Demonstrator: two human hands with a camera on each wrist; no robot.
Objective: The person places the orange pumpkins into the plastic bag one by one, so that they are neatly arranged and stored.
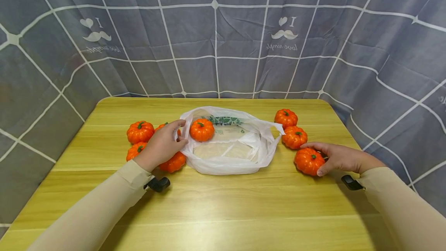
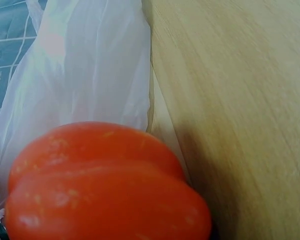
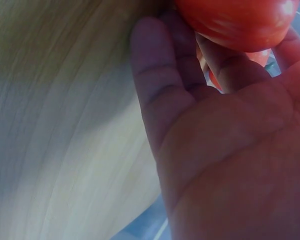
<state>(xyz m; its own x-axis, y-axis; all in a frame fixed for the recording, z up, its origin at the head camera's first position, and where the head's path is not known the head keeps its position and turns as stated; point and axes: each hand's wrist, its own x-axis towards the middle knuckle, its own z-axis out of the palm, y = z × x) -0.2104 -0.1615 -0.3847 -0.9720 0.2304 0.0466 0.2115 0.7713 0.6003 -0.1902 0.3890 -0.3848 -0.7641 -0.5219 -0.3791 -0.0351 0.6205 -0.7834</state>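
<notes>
A white plastic bag (image 1: 226,167) lies with its mouth spread in the middle of the table, and one small orange pumpkin (image 1: 202,130) sits inside it. My left hand (image 1: 163,144) holds the bag's left edge between fingers and thumb. Beneath and beside that hand are several more pumpkins (image 1: 140,132); one pumpkin (image 2: 105,185) fills the lower left wrist view, hiding most of the hand. On the right, my right hand (image 1: 343,158) grips a pumpkin (image 1: 309,161) from its right side, thumb at the front. The right wrist view shows the palm (image 3: 225,155) and fingers curved under this pumpkin (image 3: 240,22).
Two other pumpkins, one behind (image 1: 286,117) and one nearer (image 1: 295,137), stand by the bag's right handle (image 1: 277,126). The wooden table (image 1: 223,212) is bounded at the back and sides by a grey curtain with white lines (image 1: 240,30).
</notes>
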